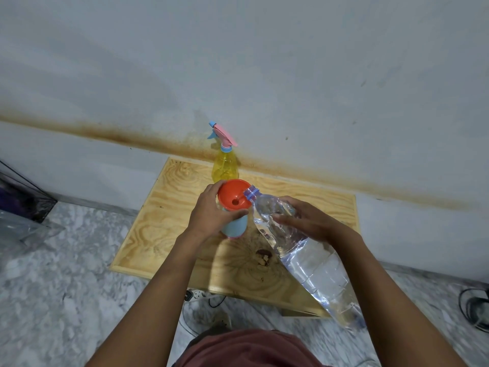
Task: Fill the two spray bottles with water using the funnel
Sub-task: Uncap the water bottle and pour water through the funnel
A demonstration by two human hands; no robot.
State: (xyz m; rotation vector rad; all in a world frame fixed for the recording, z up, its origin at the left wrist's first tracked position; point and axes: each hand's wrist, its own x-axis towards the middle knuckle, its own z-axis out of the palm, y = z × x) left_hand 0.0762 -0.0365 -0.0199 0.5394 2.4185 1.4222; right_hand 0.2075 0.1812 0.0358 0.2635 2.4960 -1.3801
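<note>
An orange funnel (234, 194) sits in the neck of a light blue spray bottle (236, 227) on the wooden table (169, 207). My left hand (211, 211) grips the blue bottle just under the funnel. My right hand (304, 218) holds a large clear water bottle (312, 263), tilted so its open mouth rests over the funnel's rim and a thin stream runs in. A yellow spray bottle (225, 166) with a pink and blue trigger head stands upright behind, by the wall.
The small table stands against a stained white wall (291, 75). A dark stain (263, 256) marks the tabletop near the water bottle. A power strip and cables (198, 294) lie on the marble floor under the table's front edge. More cables (475, 308) lie at the right.
</note>
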